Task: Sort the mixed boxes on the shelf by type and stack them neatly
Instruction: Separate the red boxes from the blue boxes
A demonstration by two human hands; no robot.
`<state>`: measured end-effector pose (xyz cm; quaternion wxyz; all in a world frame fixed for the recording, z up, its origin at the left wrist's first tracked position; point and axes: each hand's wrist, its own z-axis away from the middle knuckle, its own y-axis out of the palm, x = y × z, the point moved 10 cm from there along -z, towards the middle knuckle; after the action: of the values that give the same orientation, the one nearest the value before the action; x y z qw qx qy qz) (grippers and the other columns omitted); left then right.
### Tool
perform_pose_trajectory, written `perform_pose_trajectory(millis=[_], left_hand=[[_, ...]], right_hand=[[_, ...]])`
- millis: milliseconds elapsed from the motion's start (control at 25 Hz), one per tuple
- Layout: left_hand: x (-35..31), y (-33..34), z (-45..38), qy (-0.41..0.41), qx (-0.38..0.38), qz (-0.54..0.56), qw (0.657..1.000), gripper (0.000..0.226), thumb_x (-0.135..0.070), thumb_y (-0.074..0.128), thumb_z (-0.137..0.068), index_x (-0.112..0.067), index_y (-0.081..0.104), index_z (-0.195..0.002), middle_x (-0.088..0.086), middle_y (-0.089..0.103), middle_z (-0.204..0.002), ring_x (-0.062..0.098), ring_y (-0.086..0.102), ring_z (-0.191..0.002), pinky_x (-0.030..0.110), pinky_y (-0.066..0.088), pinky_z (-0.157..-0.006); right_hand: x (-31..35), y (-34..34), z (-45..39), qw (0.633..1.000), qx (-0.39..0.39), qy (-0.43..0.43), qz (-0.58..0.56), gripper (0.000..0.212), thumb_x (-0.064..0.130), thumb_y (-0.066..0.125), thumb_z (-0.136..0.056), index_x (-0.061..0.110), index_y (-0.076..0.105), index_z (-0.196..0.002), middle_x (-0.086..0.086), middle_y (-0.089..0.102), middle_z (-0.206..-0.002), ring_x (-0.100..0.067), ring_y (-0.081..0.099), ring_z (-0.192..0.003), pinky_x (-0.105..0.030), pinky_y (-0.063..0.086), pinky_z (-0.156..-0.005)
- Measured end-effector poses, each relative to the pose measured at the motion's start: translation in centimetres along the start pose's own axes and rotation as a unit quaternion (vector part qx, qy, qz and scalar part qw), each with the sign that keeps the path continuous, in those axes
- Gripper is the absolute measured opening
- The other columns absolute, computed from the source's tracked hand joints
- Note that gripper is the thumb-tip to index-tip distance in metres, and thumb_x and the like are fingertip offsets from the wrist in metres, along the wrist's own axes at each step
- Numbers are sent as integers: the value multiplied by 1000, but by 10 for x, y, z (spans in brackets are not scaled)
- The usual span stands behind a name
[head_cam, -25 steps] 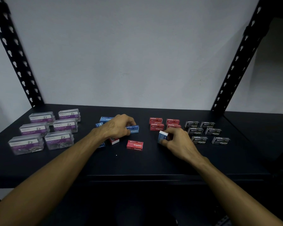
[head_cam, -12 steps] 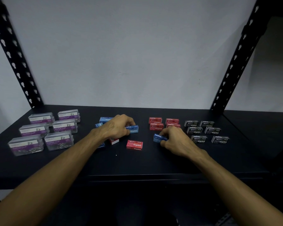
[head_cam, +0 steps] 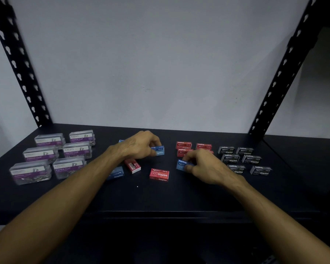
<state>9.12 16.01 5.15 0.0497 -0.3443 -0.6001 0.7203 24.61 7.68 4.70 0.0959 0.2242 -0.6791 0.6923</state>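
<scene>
At the left of the black shelf point(head_cam: 160, 199) sit six clear paper clip boxes point(head_cam: 51, 157) in two rows. Left of centre, the left hand point(head_cam: 139, 145) curls its fingers round a blue staples box point(head_cam: 159, 150); a loose red staples box point(head_cam: 159, 174) lies below. Right of centre, the right hand point(head_cam: 204, 166) pinches another blue box point(head_cam: 181, 164) beside the red group point(head_cam: 184, 147), with black staples boxes point(head_cam: 244, 160) at far right.
</scene>
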Motion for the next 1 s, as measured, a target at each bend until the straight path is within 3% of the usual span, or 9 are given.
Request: perform_pose_trajectory(millis=[160, 320, 560, 720, 1000], left_hand=[[10, -35, -13, -6, -58, 28, 998, 28, -17, 71, -88, -20, 67, -115, -2, 68, -109, 13, 64, -94, 24, 48, -77], [29, -50, -30, -28, -85, 19, 996, 26, -15, 72, -87, -19, 69, -113, -1, 69, -106, 13, 64, -90, 25, 48, -75], [51, -37, -51, -37, -73, -10, 997, 22, -15, 72, -87, -19, 69, -108, -2, 70, -105, 7, 61, -82, 15, 41, -62], [60, -22, -55, -28, -47, -38, 998, 22, -15, 70, -88, -18, 69, -110, 0, 70, -109, 10, 62, -88, 18, 44, -67], [59, -15, -55, -10, -28, -53, 998, 24, -16, 69, -88, -18, 69, -113, 1, 69, -113, 12, 62, -93, 26, 49, -78]], right_hand=[[19, -26, -29, 998, -54, -10, -13, 6, 24, 67, -90, 26, 67, -95, 13, 62, -83, 0, 57, -73, -19, 39, -57], [36, -38, -67, 994, -106, -30, -16, 14, 16, 62, -90, 18, 68, -103, 3, 67, -89, -13, 62, -80, -29, 50, -68], [30, -12, -114, 996, -71, 0, 53, 19, 11, 60, -91, 13, 67, -109, -7, 70, -105, -22, 63, -92, -36, 53, -80], [27, 10, -123, 994, -25, 4, 106, 23, 12, 60, -93, 13, 67, -115, -8, 69, -110, -23, 64, -96, -39, 55, -87], [30, 17, -129, 991, -12, -12, 133, 25, 12, 56, -94, 14, 66, -117, -6, 68, -112, -23, 63, -99, -40, 54, -89]])
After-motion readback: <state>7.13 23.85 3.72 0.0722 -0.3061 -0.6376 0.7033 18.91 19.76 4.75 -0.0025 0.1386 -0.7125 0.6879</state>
